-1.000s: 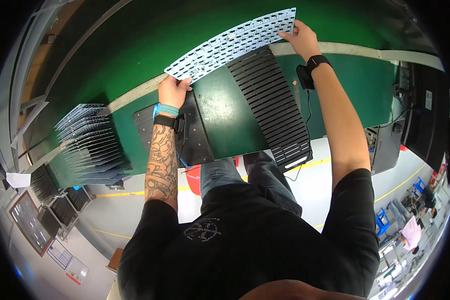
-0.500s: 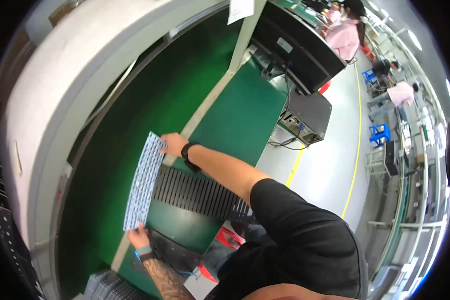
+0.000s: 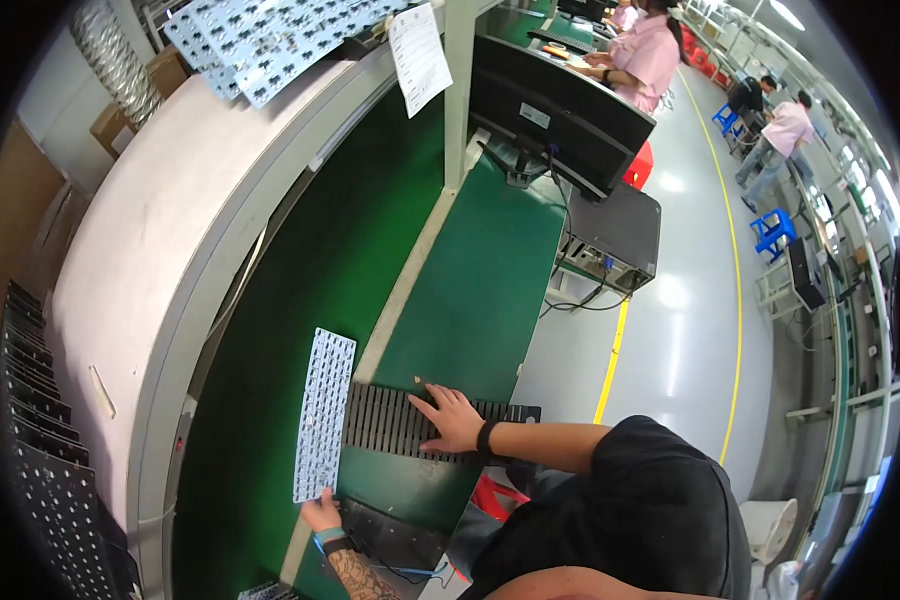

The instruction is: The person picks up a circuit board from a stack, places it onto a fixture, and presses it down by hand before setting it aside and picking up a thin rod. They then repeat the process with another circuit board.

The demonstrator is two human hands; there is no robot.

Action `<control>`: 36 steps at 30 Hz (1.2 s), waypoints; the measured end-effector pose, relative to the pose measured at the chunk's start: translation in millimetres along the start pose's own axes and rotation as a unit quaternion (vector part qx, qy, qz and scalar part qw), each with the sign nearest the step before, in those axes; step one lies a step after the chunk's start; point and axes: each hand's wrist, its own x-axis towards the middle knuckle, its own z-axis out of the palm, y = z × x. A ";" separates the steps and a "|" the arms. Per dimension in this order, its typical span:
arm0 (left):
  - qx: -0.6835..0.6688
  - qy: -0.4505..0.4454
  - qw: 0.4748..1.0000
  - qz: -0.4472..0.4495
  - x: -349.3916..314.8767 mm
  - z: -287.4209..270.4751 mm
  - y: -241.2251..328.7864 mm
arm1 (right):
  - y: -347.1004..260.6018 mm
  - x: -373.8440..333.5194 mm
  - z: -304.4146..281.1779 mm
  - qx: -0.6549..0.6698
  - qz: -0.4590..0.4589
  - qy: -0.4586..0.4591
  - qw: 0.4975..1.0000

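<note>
Since half a second ago, the right hand has let go of the pale perforated panel and now rests flat, fingers spread, on the black ribbed tray. At the panel's near end, the left hand touches its edge; whether it grips is hard to tell. That panel lies flat on the green tabletop, just left of the tray and touching its end.
</note>
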 end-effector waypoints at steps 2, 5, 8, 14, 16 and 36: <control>-0.014 -0.001 1.000 0.007 -0.2 -0.6 6.5 | -3.4 -13.3 -1.8 -0.044 0.001 -0.012 0.999; -0.044 0.006 0.999 0.014 -3.3 -1.4 6.0 | -14.1 -13.9 -3.9 -0.072 -0.003 -0.030 0.997; -0.043 0.022 0.999 0.022 -1.4 -3.6 -1.4 | -20.0 -13.7 -2.7 -0.092 -0.008 -0.038 0.995; -0.036 0.013 0.999 0.033 -3.7 3.8 23.0 | -22.5 -11.9 0.5 -0.096 0.038 -0.066 0.993; 0.007 0.004 1.000 0.027 -0.3 4.4 32.7 | -19.4 -14.2 2.6 -0.083 0.038 -0.046 0.995; -0.126 -0.023 0.992 -0.007 26.3 18.5 4.2 | -5.5 -31.9 -3.7 -0.066 0.049 -0.006 0.997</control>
